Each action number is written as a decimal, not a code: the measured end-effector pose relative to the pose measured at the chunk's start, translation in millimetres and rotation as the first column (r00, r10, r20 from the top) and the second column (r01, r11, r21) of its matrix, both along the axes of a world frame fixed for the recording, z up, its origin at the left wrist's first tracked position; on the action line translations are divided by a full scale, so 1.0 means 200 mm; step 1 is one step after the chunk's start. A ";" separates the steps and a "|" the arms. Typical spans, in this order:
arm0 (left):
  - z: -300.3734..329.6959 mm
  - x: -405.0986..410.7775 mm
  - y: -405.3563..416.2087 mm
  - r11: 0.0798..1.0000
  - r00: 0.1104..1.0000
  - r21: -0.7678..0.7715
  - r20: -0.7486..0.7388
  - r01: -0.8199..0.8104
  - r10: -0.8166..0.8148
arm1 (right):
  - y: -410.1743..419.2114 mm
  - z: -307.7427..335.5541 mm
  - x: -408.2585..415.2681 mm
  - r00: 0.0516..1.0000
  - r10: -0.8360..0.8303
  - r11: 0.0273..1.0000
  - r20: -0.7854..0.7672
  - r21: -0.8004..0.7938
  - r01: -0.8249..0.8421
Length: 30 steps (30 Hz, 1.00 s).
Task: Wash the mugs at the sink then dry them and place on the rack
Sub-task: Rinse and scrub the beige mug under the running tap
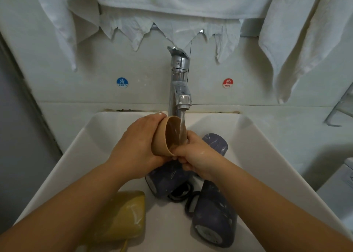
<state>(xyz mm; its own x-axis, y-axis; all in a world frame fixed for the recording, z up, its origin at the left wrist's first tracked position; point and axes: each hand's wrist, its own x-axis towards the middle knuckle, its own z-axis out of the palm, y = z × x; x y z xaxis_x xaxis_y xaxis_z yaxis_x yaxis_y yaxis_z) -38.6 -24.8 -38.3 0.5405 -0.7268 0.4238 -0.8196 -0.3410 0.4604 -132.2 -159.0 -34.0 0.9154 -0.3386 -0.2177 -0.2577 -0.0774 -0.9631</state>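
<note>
A tan mug (168,135) is tilted on its side under the running chrome tap (180,83), and water streams into its mouth. My left hand (139,146) grips the mug's outer wall from the left. My right hand (194,154) pinches the lower rim, with fingers at the mug's mouth. Three dark blue mugs lie in the white sink (80,148): one (164,181) beneath my hands, one (217,142) behind my right hand, and one (214,217) at the front right with its base toward me.
A yellow sponge (124,215) sits in the sink's front left. White towels (172,7) hang above the tap. A metal rack (340,108) shows at the right edge. Cold and hot stickers flank the tap.
</note>
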 end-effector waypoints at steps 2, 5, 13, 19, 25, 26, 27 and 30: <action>0.00 -0.02 -0.01 1.000 1.000 0.003 0.025 0.007 -0.008 | 0.00 0.02 0.02 1.000 -0.007 0.984 -0.023 -0.178 0.003; 0.01 -0.03 -0.01 1.000 0.999 0.020 0.047 -0.003 0.002 | -0.01 0.01 0.04 0.997 -0.082 0.882 -0.016 -0.466 0.065; 0.00 0.00 0.01 0.995 0.999 0.086 0.013 -0.042 0.041 | -0.02 0.03 -0.02 0.998 0.037 0.955 -0.057 -0.293 -0.052; 0.01 -0.01 0.00 0.996 1.000 0.091 0.004 -0.021 0.021 | -0.06 0.00 0.02 0.988 -0.156 0.738 -0.016 -0.666 0.106; 0.01 0.01 0.01 0.997 1.000 0.079 0.025 -0.020 0.018 | -0.07 0.00 -0.02 0.999 -0.008 0.904 0.039 -0.427 0.024; 0.01 0.01 0.01 0.996 1.000 0.089 0.029 -0.014 0.012 | -0.07 -0.01 -0.01 0.997 -0.051 0.869 0.060 -0.489 0.074; 0.02 0.01 0.01 0.995 1.000 0.100 0.029 -0.009 0.006 | -0.06 -0.02 0.00 0.992 -0.099 0.825 0.072 -0.552 0.122; 0.03 0.01 0.02 0.995 0.999 0.096 0.036 -0.002 -0.002 | -0.06 -0.01 0.01 0.985 -0.156 0.771 0.071 -0.615 0.166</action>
